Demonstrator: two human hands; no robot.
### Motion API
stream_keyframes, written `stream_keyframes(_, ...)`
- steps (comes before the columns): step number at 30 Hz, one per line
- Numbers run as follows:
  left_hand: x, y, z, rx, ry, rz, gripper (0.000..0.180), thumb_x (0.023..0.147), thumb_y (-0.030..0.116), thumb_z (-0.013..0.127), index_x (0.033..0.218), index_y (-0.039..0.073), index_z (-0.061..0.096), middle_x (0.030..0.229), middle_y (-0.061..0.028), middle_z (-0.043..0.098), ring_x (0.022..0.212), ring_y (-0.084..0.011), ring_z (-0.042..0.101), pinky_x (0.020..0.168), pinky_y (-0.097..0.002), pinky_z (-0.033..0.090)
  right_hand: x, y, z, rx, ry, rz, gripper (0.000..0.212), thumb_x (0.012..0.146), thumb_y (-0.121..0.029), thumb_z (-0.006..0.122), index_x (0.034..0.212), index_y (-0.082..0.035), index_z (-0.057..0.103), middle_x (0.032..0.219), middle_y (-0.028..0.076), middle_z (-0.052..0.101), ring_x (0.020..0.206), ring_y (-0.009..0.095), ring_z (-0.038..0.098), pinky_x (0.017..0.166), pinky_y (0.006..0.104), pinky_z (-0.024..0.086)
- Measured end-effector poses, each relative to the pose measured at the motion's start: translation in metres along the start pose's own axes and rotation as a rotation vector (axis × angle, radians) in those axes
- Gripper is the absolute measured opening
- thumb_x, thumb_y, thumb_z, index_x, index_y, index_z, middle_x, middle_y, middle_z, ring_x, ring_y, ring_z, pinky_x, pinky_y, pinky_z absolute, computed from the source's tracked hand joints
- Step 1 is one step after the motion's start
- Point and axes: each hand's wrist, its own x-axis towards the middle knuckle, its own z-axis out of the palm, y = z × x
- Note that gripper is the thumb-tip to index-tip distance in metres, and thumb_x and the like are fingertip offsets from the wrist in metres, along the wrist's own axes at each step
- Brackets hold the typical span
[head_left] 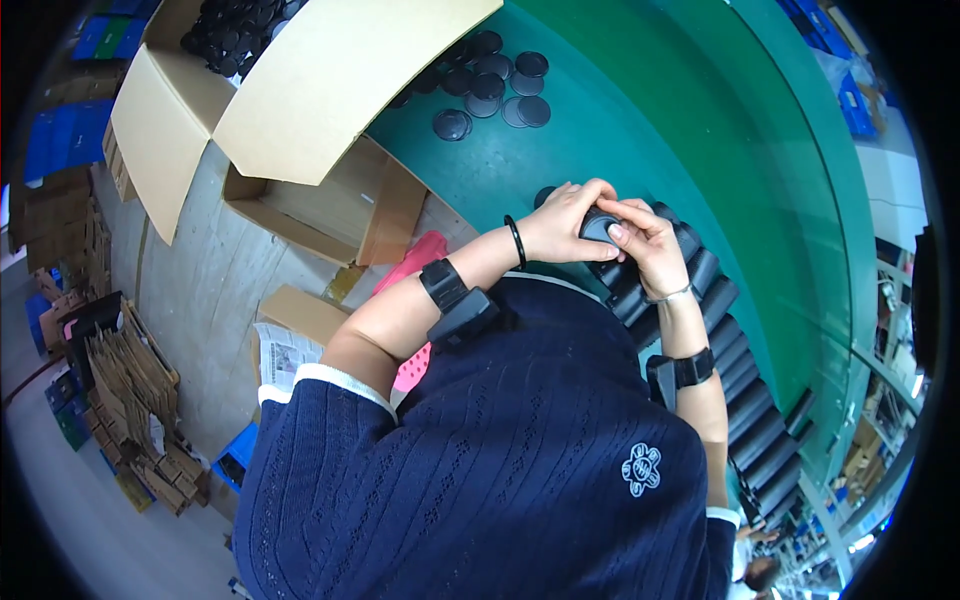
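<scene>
My left hand (566, 222) and my right hand (648, 242) meet over the green surface, close in front of my body. Between them is the round end of a black cylinder (599, 226), with a dark disc-like cap on it. The left fingers curl round its far side. My right thumb presses on the cap's face. The cylinder's other end is hidden by my hands. More black cylinders (704, 268) lie side by side just under and beside my right hand, running on in a row along my right forearm.
Loose black discs (484, 85) lie scattered on the green work surface (600, 130) ahead. An open cardboard box (170, 120) at the far left holds a heap of similar discs. A lower cardboard box (300, 215) stands beside it. A raised green side wall (740, 130) curves along the right.
</scene>
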Motion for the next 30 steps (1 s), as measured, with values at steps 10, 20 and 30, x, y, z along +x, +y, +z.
stream_keyframes(10,0.006,0.0,0.005,-0.205,0.044,-0.076,0.067,0.07,0.031,0.078,0.119,0.002,0.043,0.107,-0.0161,0.056,0.1,-0.0314,0.055,0.088,-0.0396,0.043,0.001,0.004,-0.002,-0.04,0.105,-0.012,0.024,0.084,-0.002,0.064,0.108,-0.003,0.069,0.089,0.001,0.054,0.06,0.005,0.051,0.05,0.0176,0.042)
stream_keyframes(20,-0.011,0.011,0.024,0.007,0.174,0.018,0.076,0.073,0.025,0.073,0.134,0.005,0.033,0.108,-0.0171,0.058,0.104,-0.0326,0.053,0.096,-0.0422,0.034,-0.005,0.0,0.006,-0.007,0.038,0.035,0.02,0.084,-0.011,0.07,0.102,-0.002,0.068,0.073,-0.004,0.06,0.062,0.001,0.05,0.048,0.0163,0.037)
stream_keyframes(30,-0.006,0.012,0.017,-0.17,0.177,-0.049,0.079,0.074,0.018,0.076,0.135,0.007,0.028,0.117,-0.0171,0.054,0.11,-0.0286,0.055,0.092,-0.0394,0.043,0.001,0.006,-0.021,0.127,-0.024,0.11,0.029,0.087,-0.01,0.065,0.115,-0.003,0.063,0.086,0.0,0.063,0.067,0.005,0.056,0.057,0.0174,0.046)
